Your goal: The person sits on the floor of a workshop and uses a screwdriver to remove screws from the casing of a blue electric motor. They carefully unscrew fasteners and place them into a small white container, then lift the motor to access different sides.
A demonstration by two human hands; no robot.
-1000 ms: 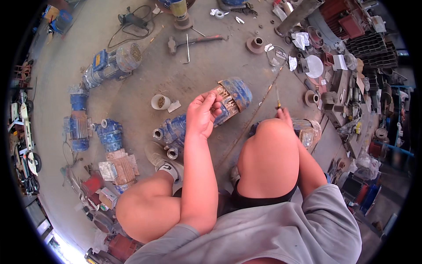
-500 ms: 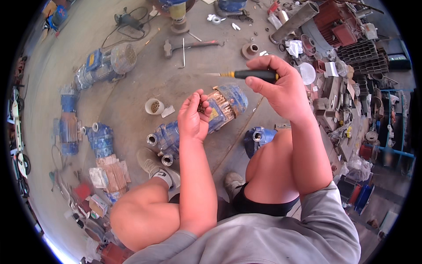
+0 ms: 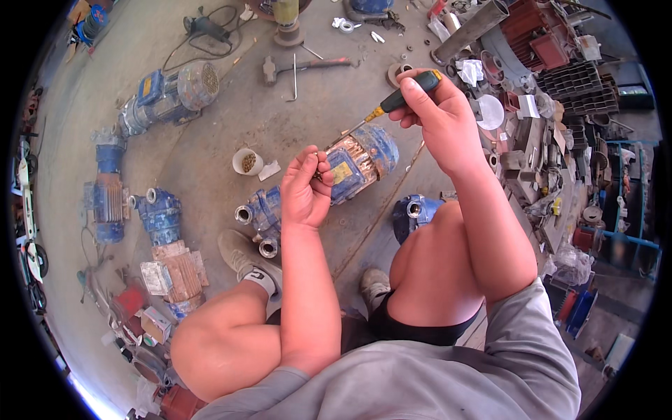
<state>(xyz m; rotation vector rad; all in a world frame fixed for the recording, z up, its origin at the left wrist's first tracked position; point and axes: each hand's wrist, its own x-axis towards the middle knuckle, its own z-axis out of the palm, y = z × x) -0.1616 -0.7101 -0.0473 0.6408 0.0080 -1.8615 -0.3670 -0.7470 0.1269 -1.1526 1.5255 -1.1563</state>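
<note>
My right hand (image 3: 448,119) is closed round the dark green and yellow handle of a screwdriver (image 3: 393,102). Its thin shaft slants down to the left, the tip end near the fingers of my left hand. Curled with the palm up, my left hand (image 3: 306,192) holds small brass-coloured screws (image 3: 318,170), partly hidden by the fingers. Beneath both hands a blue electric motor (image 3: 348,173) with bare copper-coloured fins lies on the floor. Left of my left hand stands a white cup (image 3: 247,162) with similar small brass-coloured pieces inside.
Beyond the motor lie a hammer (image 3: 308,65) and a bent metal rod (image 3: 295,77). Other blue motors (image 3: 168,94) lie to the left, and a corded power tool (image 3: 206,29) is farther off. Steel tubes (image 3: 570,84) and scrap crowd the right side.
The screwdriver has swung from nearly level to slanting down to the left, its shaft now closer to my left hand. My right hand has turned with it; the left has barely moved.
</note>
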